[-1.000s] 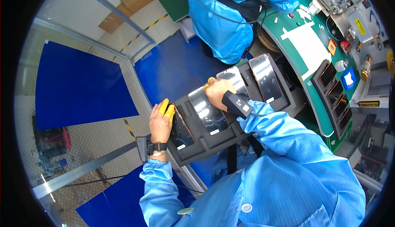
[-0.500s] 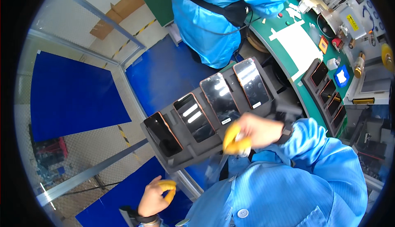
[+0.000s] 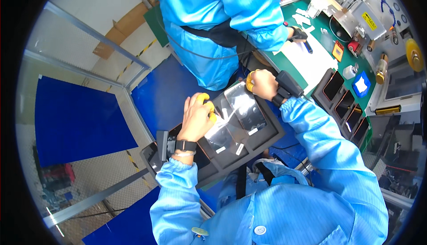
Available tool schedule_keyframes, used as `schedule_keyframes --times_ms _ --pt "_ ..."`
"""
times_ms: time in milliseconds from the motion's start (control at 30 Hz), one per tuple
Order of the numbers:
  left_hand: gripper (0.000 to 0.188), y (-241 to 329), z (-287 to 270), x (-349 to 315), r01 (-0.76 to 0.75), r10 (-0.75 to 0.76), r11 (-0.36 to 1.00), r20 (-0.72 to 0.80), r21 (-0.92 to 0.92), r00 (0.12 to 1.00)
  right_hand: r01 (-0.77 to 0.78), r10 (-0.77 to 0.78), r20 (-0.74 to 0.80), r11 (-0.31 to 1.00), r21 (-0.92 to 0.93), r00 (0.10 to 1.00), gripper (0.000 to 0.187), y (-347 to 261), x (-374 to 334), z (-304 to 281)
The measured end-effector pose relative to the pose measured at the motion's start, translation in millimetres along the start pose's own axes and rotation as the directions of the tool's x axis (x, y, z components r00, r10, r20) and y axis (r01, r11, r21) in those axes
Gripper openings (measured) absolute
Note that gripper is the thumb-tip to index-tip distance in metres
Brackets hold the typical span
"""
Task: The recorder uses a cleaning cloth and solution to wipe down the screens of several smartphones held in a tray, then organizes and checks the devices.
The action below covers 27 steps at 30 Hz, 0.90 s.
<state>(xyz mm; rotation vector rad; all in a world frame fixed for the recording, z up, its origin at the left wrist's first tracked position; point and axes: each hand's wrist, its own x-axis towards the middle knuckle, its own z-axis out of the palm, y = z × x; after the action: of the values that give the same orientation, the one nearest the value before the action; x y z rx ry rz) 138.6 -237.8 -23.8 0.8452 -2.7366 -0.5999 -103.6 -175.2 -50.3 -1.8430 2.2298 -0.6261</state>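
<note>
A dark grey foam tray [image 3: 269, 139] with phones in its slots is tilted before me. The rightmost phone [image 3: 250, 114] shines with glare, a small white label near its lower edge. My right hand [image 3: 265, 85], yellow cots on its fingers, is closed in a pinch at that phone's top edge; what it pinches is hidden. My left hand [image 3: 198, 116], also in yellow cots, curls its fingers over the neighbouring phone [image 3: 219, 137]. Glare blurs what its fingertips hold. A clear film with a white label [image 3: 239, 149] seems to lie between these phones. My left forearm partly covers the leftmost phone [image 3: 153, 157].
A co-worker in blue [image 3: 200, 58] stands just beyond the tray, a gloved hand [image 3: 299, 35] on the green bench [image 3: 289, 62]. A second tray of phones [image 3: 327, 85] lies on the bench at right. A metal-framed mesh partition [image 3: 80, 71] stands at left.
My left hand has come up from the lower left onto the tray. My right hand has moved up and right to the rightmost phone's top edge. The co-worker's hand has come into view.
</note>
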Motion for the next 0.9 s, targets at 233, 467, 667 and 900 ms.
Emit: schedule_keyframes --times_ms 233,467,667,900 --pt "0.011 -1.4 19.0 12.1 0.078 -0.079 0.994 0.006 0.078 0.997 -0.018 0.018 -0.008 1.000 0.019 1.000 0.014 14.4 -0.8 9.5" --pt "0.030 -8.0 23.1 1.8 0.200 -0.220 0.965 -0.111 -0.170 0.969 -0.076 0.083 -0.033 0.981 0.178 0.996 0.025 15.6 -9.6 15.3" --pt "0.030 -19.0 28.8 4.0 0.146 -0.151 0.977 -0.021 -0.156 0.988 0.000 0.000 -0.027 1.000 0.008 1.000 0.012 7.5 -11.9 14.1" --pt "0.020 -19.1 38.4 0.6 -0.004 0.000 1.000 -0.157 -0.027 0.988 0.283 -0.287 -0.065 0.957 -0.067 0.956 0.009 -7.0 -41.3 14.3"
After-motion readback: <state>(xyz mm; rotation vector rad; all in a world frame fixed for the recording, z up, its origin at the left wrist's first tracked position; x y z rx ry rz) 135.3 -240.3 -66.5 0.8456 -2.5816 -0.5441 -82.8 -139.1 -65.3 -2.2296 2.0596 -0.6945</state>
